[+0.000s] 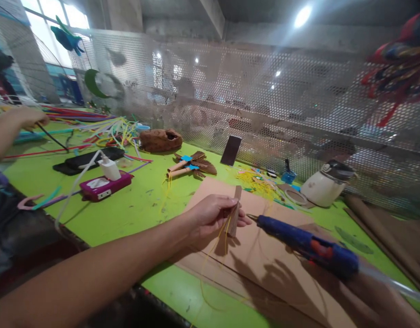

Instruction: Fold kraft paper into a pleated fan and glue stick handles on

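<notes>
My left hand (213, 213) pinches a narrow brown strip (234, 221) between thumb and fingers, above a sheet of tan cardboard (210, 191). Thin yellow strings (226, 232) run down from the strip and trail over the board. My right hand (370, 296), blurred at the lower right, is wrapped round a blue glue gun (298, 239) with a red-orange part on its side. The gun's metal nozzle points left and ends close to the fingertips of my left hand. A clear glue stick (397, 287) sticks out of its back end.
Behind the cardboard lie brown feather-like pieces with rolled tubes (182, 169), a phone (230, 150), yellow scraps (257, 182) and a white kettle-like container (327, 184). Left are a purple power strip (105, 186), coloured pipe cleaners (117, 130) and another person's hand (25, 118). Perforated panel (203, 86) stands behind.
</notes>
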`<state>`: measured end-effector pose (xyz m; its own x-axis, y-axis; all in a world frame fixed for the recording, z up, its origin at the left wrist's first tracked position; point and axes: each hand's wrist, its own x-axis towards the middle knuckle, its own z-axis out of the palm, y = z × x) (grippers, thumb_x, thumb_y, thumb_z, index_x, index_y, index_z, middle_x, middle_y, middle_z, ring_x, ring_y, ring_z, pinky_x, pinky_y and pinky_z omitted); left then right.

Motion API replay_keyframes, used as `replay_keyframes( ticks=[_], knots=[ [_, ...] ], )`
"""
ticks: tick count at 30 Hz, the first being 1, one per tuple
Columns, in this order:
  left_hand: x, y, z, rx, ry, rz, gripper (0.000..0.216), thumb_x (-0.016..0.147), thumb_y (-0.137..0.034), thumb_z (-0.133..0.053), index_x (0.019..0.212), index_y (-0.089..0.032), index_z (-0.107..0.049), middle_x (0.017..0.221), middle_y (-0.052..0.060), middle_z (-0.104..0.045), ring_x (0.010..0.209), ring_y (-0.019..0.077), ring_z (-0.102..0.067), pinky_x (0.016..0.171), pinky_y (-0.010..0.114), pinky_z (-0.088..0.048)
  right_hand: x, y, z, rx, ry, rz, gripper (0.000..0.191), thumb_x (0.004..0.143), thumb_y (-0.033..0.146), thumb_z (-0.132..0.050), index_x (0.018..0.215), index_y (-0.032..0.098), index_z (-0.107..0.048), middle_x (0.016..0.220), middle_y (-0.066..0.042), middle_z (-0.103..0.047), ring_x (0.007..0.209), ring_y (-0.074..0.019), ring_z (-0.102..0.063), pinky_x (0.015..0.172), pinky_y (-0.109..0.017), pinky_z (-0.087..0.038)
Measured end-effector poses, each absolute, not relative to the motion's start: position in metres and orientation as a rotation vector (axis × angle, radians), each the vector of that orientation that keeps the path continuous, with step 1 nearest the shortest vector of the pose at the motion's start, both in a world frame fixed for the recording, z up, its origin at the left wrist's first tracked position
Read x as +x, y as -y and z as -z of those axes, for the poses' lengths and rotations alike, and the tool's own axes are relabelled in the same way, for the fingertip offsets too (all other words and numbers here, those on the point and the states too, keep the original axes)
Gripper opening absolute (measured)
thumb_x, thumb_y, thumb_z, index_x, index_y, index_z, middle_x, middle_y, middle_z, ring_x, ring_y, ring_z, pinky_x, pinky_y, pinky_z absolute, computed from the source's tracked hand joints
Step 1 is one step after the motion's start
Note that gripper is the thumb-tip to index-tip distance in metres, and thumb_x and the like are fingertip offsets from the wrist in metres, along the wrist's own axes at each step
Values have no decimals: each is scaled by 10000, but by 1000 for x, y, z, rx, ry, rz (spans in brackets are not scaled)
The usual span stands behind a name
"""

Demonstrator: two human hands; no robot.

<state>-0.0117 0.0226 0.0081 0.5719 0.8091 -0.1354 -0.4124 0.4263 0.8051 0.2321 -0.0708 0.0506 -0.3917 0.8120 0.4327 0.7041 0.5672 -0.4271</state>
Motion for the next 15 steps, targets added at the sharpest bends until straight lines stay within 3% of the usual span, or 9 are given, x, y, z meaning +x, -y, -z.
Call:
replay_keyframes(
  ticks=[9,15],
  knots=[
    [-10,-21,-11,781,-542,-881,216,851,-119,-433,712,-58,-586,705,128,-633,717,212,-669,681,288,-520,250,65,-36,-1351,1961,-274,259,819,400,-531,929,223,-685,874,-67,-705,796,-252,-654,644,-297,-559],
    [-8,-21,-11,790,-551,-903,211,857,-129,-435,714,-73,-579,701,126,-645,730,202,-667,697,286,-518,238,60,-34,-1483,1702,-537,384,786,500,-549,899,177,-722,687,-52,-695,584,-192,-615,448,-231,-487]
  ],
)
